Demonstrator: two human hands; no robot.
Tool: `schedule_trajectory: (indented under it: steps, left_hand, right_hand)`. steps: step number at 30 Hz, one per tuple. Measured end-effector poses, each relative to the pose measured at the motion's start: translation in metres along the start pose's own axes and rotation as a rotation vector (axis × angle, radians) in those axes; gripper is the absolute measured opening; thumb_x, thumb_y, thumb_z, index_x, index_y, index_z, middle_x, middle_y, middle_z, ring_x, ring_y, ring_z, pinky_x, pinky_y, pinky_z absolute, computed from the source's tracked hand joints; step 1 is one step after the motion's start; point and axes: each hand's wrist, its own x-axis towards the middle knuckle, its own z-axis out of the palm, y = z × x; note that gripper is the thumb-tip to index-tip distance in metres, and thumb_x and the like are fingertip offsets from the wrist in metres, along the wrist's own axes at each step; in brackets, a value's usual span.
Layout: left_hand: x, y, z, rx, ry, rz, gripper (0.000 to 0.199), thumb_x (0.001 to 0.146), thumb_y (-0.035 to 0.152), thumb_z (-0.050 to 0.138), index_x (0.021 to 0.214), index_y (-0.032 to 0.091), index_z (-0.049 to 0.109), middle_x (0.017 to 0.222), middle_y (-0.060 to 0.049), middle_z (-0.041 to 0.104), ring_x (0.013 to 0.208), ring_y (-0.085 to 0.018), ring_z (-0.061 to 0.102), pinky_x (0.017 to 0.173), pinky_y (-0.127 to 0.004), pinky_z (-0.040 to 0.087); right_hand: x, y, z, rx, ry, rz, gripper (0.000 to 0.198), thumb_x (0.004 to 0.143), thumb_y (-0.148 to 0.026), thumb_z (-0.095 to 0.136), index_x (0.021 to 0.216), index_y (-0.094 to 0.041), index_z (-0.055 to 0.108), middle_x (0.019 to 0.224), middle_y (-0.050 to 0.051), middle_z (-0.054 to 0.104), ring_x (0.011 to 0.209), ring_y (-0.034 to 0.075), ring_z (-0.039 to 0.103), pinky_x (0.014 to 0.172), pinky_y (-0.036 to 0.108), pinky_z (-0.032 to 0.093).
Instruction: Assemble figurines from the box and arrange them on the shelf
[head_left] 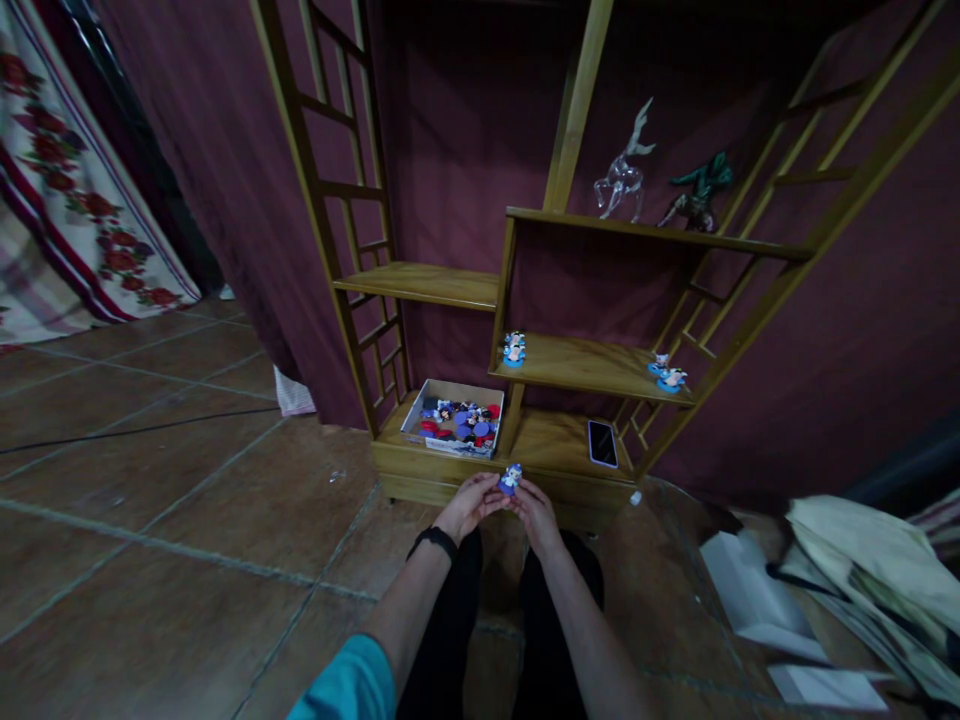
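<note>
Between my two hands is a small figurine with blue hair or a blue hat, white clothes and a round purple base. My left hand grips the base from the left, and my right hand pinches it from the right. Just beyond them, on the bottom shelf, stands an open cardboard box of small figurines with purple, red and black bases. Figurines on blue bases stand on the shelf above: a pair at its left end and another pair at its right end.
A phone lies on the bottom shelf at the right. The wooden shelf unit carries a clear deer-like ornament and a dark green statuette higher up. White boxes and a pale bag lie on the floor at the right.
</note>
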Motion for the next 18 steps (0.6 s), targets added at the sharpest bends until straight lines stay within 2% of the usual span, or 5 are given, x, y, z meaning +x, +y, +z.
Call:
schedule_trajectory:
  steps: [5,11,18]
  left_hand:
    - [0.0018,-0.0002,-0.0028,0.037,-0.01,-0.011,0.012,0.07,0.012,0.066,0.078,0.01,0.057,0.071,-0.007,0.066,0.062,-0.014,0.065,0.066,-0.029,0.054]
    - [-0.0012,0.0032,0.0006,0.077,-0.09,-0.041,0.023,0.069,0.012,0.068,0.091,0.008,0.062,0.079,-0.011,0.068,0.066,-0.014,0.065,0.067,-0.025,0.053]
    - [-0.0001,0.0023,0.0008,0.092,-0.047,-0.031,0.018,0.07,0.009,0.066,0.088,0.008,0.063,0.078,-0.01,0.068,0.065,-0.014,0.065,0.066,-0.025,0.054]
  right_hand:
    - [-0.0038,-0.0043,0.0006,-0.026,-0.001,0.009,0.037,0.054,-0.029,0.077,0.086,-0.016,0.066,0.077,0.006,0.07,0.066,0.016,0.064,0.066,0.03,0.051]
    - [-0.0056,-0.0068,0.0007,-0.033,-0.014,-0.003,0.037,0.053,-0.03,0.077,0.085,-0.015,0.068,0.079,0.007,0.07,0.069,0.017,0.065,0.067,0.031,0.051]
    - [-0.0037,-0.0058,-0.0023,-0.06,-0.017,-0.022,0.038,0.052,-0.032,0.077,0.084,-0.015,0.069,0.076,0.005,0.07,0.064,0.014,0.063,0.065,0.029,0.05]
